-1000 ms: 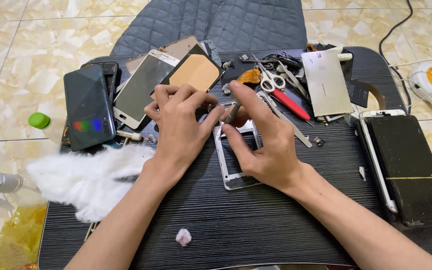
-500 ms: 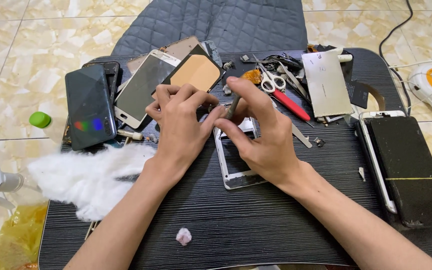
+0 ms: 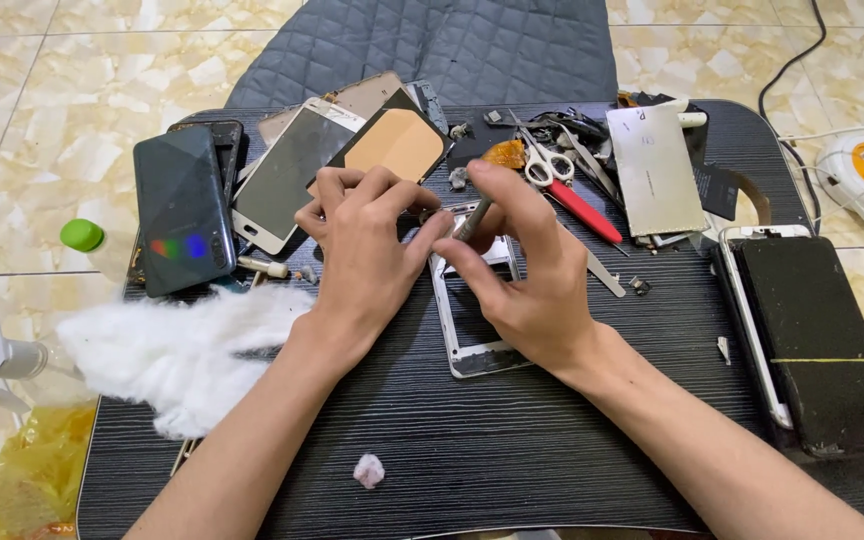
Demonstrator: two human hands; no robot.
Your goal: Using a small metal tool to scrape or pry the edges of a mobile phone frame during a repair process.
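While the white phone frame (image 3: 474, 318) is lying flat near the middle of the dark striped table (image 3: 552, 450), both hands are working at its top end. The right hand (image 3: 527, 270) is pinching a thin metal tool (image 3: 474, 218) between thumb and fingers, closed around it, tip angled down toward the frame's upper edge. The left hand (image 3: 364, 250) is curled over the frame's upper left corner, fingers bent and pressing down; whether it is gripping anything small underneath, cannot tell. Step looks like prying or picking at a part in the frame's top section, mid-way. Next move is probably calling for a steady frame and a light, controlled tool tip so nothing slips. Just beyond: scissors (image 3: 544, 165), a red-handled tool (image 3: 584, 212), a silver metal plate (image 3: 655, 170). To the left, a dark phone (image 3: 182, 208) and loose screens (image 3: 297, 175); white cotton wadding (image 3: 187, 345) beside the left forearm. Far right, a black slab in a white frame (image 3: 812, 340).
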